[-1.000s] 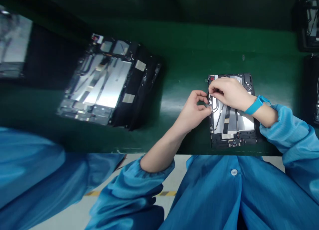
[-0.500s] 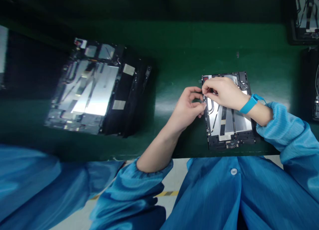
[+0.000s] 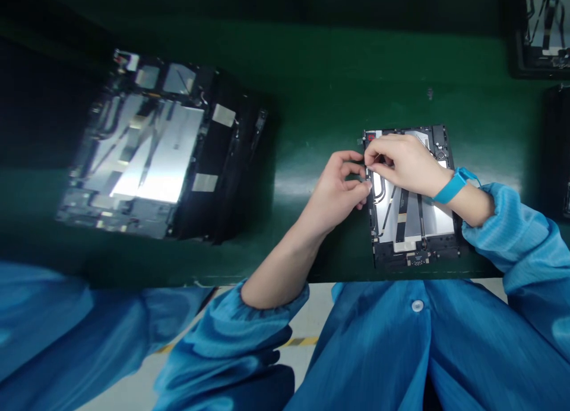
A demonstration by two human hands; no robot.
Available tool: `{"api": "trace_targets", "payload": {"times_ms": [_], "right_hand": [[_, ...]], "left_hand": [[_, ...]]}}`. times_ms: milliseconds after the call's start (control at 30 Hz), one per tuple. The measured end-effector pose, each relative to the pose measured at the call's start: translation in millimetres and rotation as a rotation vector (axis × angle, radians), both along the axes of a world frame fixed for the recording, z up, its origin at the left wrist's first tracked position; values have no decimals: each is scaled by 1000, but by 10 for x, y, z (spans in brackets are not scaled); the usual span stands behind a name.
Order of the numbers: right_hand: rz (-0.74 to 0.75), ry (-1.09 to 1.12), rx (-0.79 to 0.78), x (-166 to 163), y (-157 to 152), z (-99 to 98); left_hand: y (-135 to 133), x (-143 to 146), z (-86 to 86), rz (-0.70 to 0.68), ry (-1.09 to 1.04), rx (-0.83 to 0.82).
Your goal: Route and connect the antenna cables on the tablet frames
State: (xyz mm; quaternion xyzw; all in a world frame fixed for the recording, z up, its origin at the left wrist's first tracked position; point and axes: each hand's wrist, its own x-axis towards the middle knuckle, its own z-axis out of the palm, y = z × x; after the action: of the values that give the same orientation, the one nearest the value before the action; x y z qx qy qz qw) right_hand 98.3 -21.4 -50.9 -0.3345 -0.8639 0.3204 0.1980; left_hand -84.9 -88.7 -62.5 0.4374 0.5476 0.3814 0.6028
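Bench (image 3: 312,114) stretched beneath left hand (image 3: 341,194) and right hand (image 3: 406,163), stack (image 3: 154,152) stood well left of both, tablet (image 3: 412,218) lay under the right, left curled half-open at the tablet's edge, right nearly pinched, what either held unclear.

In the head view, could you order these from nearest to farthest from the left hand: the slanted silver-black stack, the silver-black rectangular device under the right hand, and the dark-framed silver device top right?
1. Silver-black rectangular device: immediately to its right.
2. Slanted silver-black stack: off left.
3. Dark-framed silver device: far upper right.
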Motion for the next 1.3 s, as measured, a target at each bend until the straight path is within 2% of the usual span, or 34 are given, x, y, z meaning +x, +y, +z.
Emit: {"api": "trace_targets", "payload": {"times_ms": [300, 700, 867, 967, 1100, 1300], "right_hand": [[-10, 22, 16, 4, -15, 7], [-11, 36, 40, 5, -18, -35], [-127, 93, 114, -7, 7, -52], [-214, 115, 91, -11, 30, -42], [-263, 146, 35, -3, 38, -6], [-232, 101, -27, 24, 28, 41]], "left_hand": [[-18, 19, 19, 14, -10, 12], [12, 82, 99, 77, 23, -64], [106, 131, 186, 85, 71, -162], [199, 153, 217, 130, 121, -155], [318, 174, 184, 198, 87, -122], [336, 156, 63, 177, -64, -64]]}}
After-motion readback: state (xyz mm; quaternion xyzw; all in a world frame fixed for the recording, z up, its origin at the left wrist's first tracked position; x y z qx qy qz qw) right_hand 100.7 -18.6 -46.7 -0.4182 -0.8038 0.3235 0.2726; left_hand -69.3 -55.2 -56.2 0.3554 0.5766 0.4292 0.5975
